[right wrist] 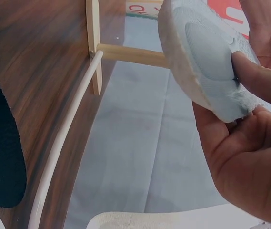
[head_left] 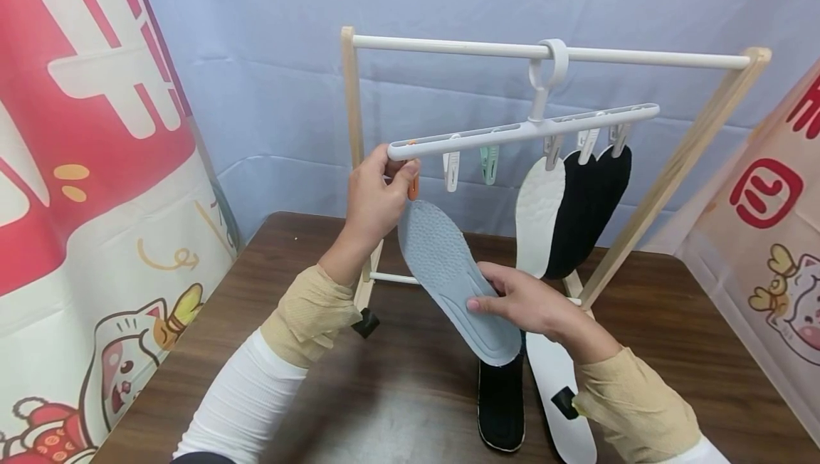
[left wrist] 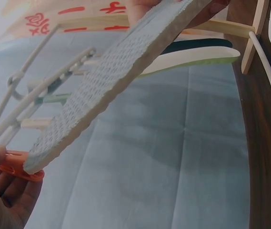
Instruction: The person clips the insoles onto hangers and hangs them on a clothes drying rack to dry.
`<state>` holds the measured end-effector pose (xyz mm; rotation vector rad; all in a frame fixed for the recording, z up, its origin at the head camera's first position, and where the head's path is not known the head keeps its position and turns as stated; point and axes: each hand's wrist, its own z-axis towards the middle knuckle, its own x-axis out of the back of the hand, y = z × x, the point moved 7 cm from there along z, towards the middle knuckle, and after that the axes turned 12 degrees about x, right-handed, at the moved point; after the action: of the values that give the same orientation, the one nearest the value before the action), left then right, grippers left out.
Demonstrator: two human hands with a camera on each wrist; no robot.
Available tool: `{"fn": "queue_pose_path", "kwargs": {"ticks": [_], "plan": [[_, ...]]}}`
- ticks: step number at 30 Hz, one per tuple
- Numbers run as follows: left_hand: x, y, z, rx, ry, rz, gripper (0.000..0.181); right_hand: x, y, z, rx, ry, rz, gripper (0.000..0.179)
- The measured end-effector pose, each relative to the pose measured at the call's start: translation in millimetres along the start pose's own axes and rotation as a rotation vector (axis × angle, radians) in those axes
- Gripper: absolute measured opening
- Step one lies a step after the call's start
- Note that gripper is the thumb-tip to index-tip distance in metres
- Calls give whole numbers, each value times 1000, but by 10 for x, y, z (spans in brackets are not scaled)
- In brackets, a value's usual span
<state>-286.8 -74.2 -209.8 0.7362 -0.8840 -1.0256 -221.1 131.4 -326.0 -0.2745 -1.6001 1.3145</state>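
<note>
My left hand (head_left: 376, 201) pinches an orange clothespin (head_left: 413, 186) at the left end of a white clip hanger (head_left: 474, 139). A light grey insole (head_left: 438, 254) with a textured surface slants below it, its upper end right at the clothespin's tip. In the left wrist view, the insole (left wrist: 95, 90) meets the orange clothespin (left wrist: 18, 164). My right hand (head_left: 528, 297) grips the insole near its lower end, thumb on the near face and fingers behind. That grip also shows in the right wrist view, with the thumb (right wrist: 259, 74) on the insole (right wrist: 206, 52).
A white insole (head_left: 537, 211) and black insoles (head_left: 583, 215) hang from the hanger's right clips. White (head_left: 451, 171) and green clothespins (head_left: 490, 165) hang between. A wooden-legged rack (head_left: 673, 186) carries the hanger. Black (head_left: 501, 407) and white insoles (head_left: 564, 407) lie on the brown table (head_left: 307, 393).
</note>
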Motion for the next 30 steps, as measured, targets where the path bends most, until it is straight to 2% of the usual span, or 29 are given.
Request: {"fn": "queue_pose_path", "kwargs": {"ticks": [12, 30], "plan": [[9, -5, 1, 2, 6, 9, 19, -32, -19, 52, 19, 3, 31, 39], [2, -3, -10, -10, 8, 11, 18, -92, -42, 138, 27, 24, 51, 47]]}}
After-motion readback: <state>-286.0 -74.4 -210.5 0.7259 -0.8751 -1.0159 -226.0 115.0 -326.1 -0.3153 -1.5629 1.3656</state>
